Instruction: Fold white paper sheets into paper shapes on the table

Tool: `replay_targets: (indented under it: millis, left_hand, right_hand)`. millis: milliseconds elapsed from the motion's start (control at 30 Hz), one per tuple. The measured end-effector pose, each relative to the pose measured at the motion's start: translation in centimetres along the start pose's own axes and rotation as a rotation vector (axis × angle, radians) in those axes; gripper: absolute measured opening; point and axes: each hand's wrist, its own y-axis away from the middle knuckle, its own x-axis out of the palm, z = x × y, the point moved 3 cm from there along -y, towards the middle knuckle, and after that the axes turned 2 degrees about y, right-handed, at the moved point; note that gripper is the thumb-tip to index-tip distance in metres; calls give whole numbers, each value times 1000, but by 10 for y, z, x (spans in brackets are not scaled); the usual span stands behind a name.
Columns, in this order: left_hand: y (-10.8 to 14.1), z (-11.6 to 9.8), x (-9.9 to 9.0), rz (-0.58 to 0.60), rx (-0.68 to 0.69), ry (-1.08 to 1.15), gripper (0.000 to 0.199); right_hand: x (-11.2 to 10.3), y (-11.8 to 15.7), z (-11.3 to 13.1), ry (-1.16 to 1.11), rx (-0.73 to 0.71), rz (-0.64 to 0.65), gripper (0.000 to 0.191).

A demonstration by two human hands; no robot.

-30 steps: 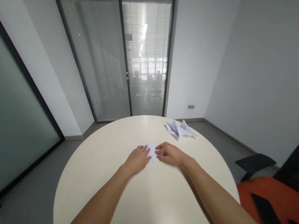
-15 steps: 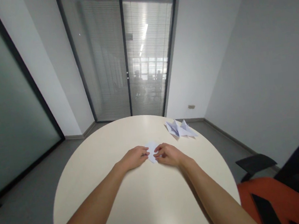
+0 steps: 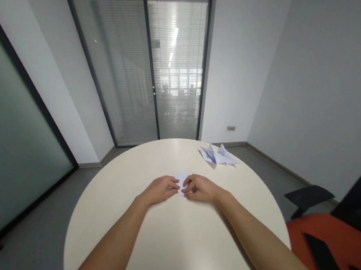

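A small folded piece of white paper [image 3: 181, 177] lies flat on the round cream table [image 3: 165, 239], between my two hands. My left hand [image 3: 162, 189] pinches the paper's left edge, its thumb and fingers close together. From the other side, my right hand [image 3: 200, 187] has its bent fingers and thumb on the paper's right part and lower tip, covering some of it. Farther back on the right, near the table's rim, rest folded white paper shapes [image 3: 216, 155] with pointed peaks, apparently two side by side.
An orange-seated chair [image 3: 336, 239] with black armrests stands at the table's right. Beyond the table are a glass door with blinds [image 3: 129, 80] and white walls. A frosted glass panel [image 3: 12, 127] is on the left.
My right hand has slid slightly left over the paper, its fingers now nearer my left hand. My left hand has shifted a little left. The paper shapes at the back stay put.
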Motion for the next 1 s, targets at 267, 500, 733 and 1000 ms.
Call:
replay_targets:
  millis: [267,500,733,1000]
  left_hand:
    - [-1,-4,3,49,71,-58,29]
    - [3,-10,4,62,71,-147,36]
    - [5,-8,5,22,56,-134,28]
    - [2,-6,9,-6,75,-133,26]
  right_hand:
    - [1,1,-14,-6,15,-16,20]
    - [-3,9,-37,-42,161,-41,23]
    - [-4,12,-35,-64,204,-54,27]
    - [-6,13,-34,-123,177,-64,26]
